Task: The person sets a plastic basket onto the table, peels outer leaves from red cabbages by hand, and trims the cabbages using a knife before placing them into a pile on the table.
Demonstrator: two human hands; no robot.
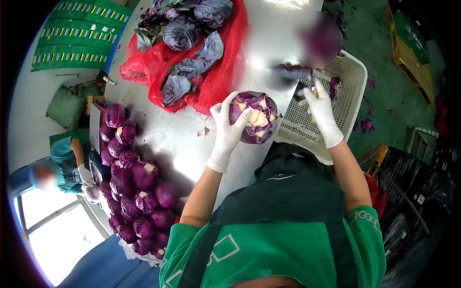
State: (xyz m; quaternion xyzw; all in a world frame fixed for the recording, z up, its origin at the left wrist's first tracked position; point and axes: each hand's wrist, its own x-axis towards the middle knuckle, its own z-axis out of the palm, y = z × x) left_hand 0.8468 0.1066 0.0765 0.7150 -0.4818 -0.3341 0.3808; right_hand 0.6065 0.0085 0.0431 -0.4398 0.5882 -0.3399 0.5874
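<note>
My left hand point(227, 126), in a white glove, grips a red cabbage point(273, 120) from its left side, just above the metal table point(173, 139). The cabbage's pale cut stem end faces up, with trimmed leaf bases around it. My right hand point(320, 108), also gloved, is closed around a small knife point(312, 77) over the white plastic crate point(355, 91). Only a thin dark part of the knife shows; the rest is hidden by the fingers. My two hands are apart, and the knife does not touch the cabbage.
A red mesh sack point(230, 62) with dark-leaved cabbages point(182, 33) lies at the back of the table. Many trimmed cabbages point(144, 201) are piled on the left. Beyond them stands a co-worker point(67, 163). Purple leaf scraps point(367, 126) litter the green floor right of the crate.
</note>
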